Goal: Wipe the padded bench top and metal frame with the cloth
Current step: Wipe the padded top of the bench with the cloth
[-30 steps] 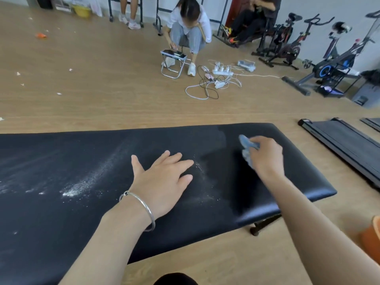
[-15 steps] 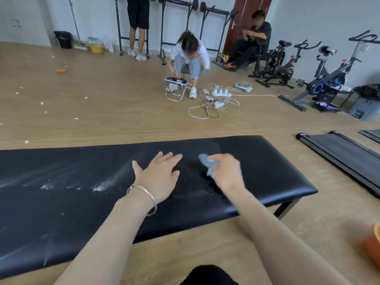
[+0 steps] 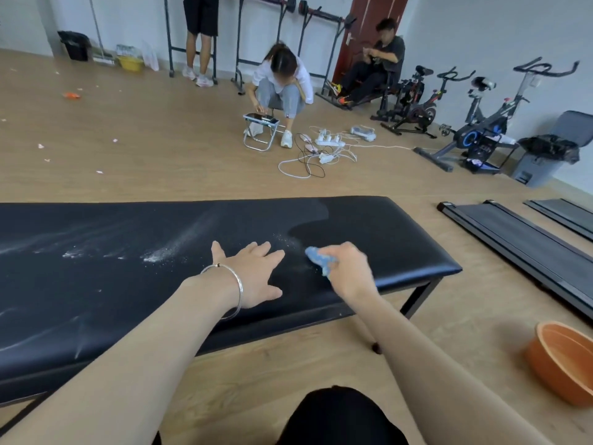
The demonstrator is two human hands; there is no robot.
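Powder streaks bench top, left hand between it and cloth (basin aside).

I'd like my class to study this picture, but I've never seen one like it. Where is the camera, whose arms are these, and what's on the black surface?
No machine: the camera is worn on a person's head and looks forward and down, so both bare arms are theirs. The left hand lies flat, fingers straight, on the black padded bench top. The right hand grips a crumpled blue cloth against the pad. Streaks of white powder lie on the pad left of the hands; the part right of the cloth looks clean. A black metal frame leg shows under the bench's right end, and a round orange basin stands on the floor.
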